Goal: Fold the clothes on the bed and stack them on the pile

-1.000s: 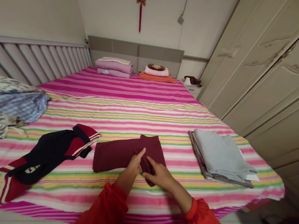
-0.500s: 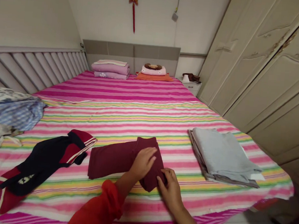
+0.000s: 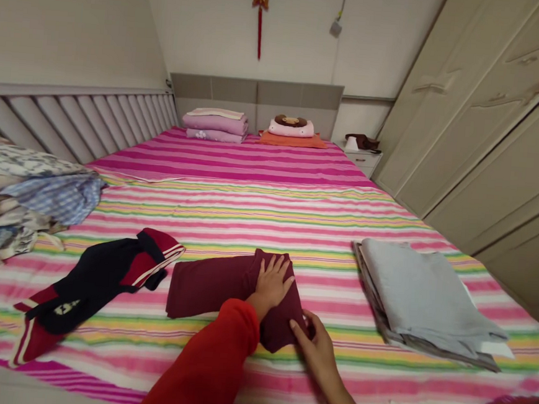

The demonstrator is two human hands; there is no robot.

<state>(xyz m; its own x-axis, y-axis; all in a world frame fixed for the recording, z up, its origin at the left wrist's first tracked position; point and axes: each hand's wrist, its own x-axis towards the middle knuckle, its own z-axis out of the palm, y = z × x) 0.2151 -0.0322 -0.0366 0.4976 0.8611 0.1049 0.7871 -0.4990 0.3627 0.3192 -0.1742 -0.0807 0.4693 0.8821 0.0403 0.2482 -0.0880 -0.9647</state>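
A: What lies closest?

B: A red sleeve (image 3: 205, 359), leading up to the left hand (image 3: 272, 284). That hand is laid flat, its fingers spread, gripping nothing.

A: On what?

B: On the maroon garment (image 3: 213, 286). It's folded, with one part stretching out to the left from beneath the palm and the other running down toward the right hand (image 3: 317, 349).

A: And what is the right hand doing?

B: Its thumb touches the garment's right edge. The other fingers curl partly out of sight, so I can't tell whether they pinch the cloth or merely rest against it.

A: Anything beside the hands?

B: Well to the left of the left hand, past the maroon cloth, a navy-and-red top (image 3: 100, 269) lies aslant. Off to the right of the right hand sits a stack of grey clothes (image 3: 423, 295), flat and folded. All of it rests on a striped bedspread (image 3: 250, 216).

A: Farther out?

B: Beyond the navy-and-red top, far left of both hands, there's a loose clothes heap (image 3: 60, 195). Straight ahead of the hands, at the far end, purple bedding (image 3: 214, 124) is piled before a grey headboard (image 3: 213, 88).
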